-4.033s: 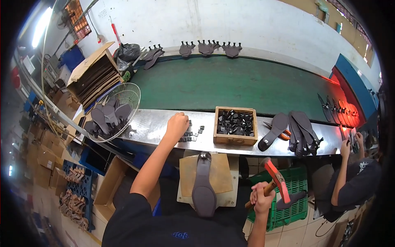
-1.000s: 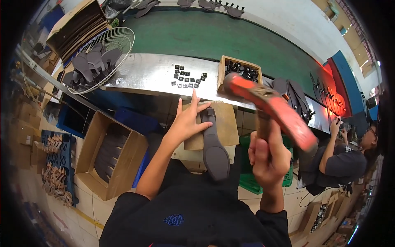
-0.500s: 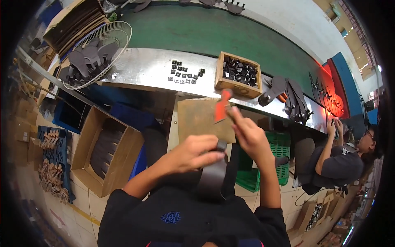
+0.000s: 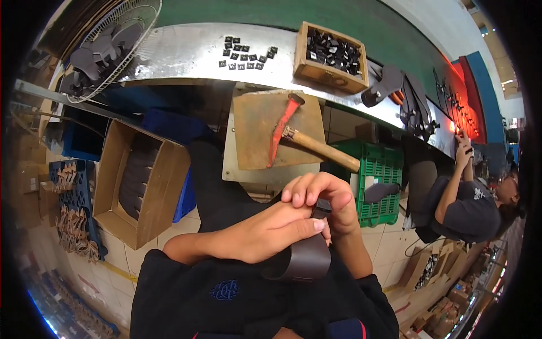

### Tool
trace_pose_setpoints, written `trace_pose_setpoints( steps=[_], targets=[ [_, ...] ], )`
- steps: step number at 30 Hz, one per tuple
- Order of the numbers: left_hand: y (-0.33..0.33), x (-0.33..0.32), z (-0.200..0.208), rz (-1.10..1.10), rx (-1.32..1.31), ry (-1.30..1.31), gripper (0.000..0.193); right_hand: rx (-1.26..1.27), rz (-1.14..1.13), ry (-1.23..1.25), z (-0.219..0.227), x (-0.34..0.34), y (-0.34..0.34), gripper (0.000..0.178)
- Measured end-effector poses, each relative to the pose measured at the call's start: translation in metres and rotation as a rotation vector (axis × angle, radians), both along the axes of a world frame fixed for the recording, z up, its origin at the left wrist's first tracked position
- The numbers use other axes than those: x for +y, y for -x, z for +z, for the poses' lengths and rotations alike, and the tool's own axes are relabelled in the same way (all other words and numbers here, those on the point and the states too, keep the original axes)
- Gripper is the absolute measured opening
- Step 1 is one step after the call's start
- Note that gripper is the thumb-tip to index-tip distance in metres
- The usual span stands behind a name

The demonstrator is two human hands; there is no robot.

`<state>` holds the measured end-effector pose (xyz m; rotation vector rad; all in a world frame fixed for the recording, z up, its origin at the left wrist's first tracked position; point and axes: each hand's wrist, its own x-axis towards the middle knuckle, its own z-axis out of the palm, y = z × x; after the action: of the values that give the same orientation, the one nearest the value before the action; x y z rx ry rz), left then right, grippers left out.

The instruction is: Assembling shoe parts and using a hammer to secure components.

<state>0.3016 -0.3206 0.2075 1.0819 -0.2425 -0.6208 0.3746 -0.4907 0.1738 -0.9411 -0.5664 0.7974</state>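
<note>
Both hands meet around a dark shoe (image 4: 309, 263), which is held in front of the person's body, at six o'clock from the tan board (image 4: 251, 135). The left hand (image 4: 271, 231) is closed on its heel end, thumb pressed along the side, the other fingers mostly hidden. The right hand (image 4: 328, 198) has its fingers bent over the same end, touching the left hand; whether they grip the shoe, I cannot tell. A broad, smooth upper curves below, toward six o'clock.

Seen from the hands, a hammer (image 4: 284, 133) with a red head lies at twelve o'clock on the board, its wooden handle jutting over the edge toward four o'clock. Farther off, on the metal desk (image 4: 186, 48), small black pieces (image 4: 243, 57) lie spread at eleven o'clock, and a wooden box (image 4: 330, 77) filled with similar pieces stands at twelve. A green crate (image 4: 389, 164) sits at two o'clock.
</note>
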Motion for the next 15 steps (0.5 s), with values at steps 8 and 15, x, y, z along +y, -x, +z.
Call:
trace_pose_setpoints(
  steps=[8,15],
  targets=[
    [0.006,-0.010,-0.013,-0.045,0.155,0.128,0.035,0.139,-0.086,-0.052,0.004,-0.003,0.016,0.055],
    [-0.015,-0.010,-0.006,-0.102,0.179,0.101,0.035,0.106,-0.170,0.095,0.000,-0.013,0.005,0.064]
  ],
)
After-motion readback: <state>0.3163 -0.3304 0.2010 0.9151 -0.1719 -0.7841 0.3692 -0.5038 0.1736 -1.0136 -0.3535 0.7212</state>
